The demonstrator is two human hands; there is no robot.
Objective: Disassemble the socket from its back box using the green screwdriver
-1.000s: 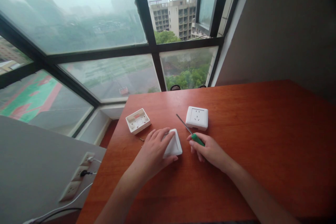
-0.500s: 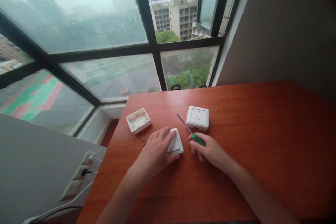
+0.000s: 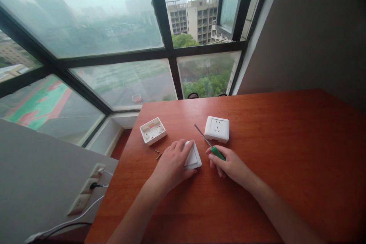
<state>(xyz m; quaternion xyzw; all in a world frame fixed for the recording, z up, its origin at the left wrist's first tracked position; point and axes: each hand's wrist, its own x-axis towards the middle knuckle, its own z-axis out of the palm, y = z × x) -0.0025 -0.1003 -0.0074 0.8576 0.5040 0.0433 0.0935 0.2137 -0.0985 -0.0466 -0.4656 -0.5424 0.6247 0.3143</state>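
Switch [image 3: 195, 156]: on tabletop [image 3: 274, 141], left of screwdriver [image 3: 217, 153]; likely light, hard, smooth; hold its edges.
Left hand [image 3: 174, 162]: clasped over the switch, palm side hard to see.
Right hand [image 3: 228, 163]: closed around the screwdriver's handle.

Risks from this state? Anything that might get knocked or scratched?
Two small screws lie loose on the table beside the left grip; a sideways move of that hand might roll them away.

The screwdriver in the right grip has its bare shaft angled between the white panel and the socket unit; a careless swing could scratch either.
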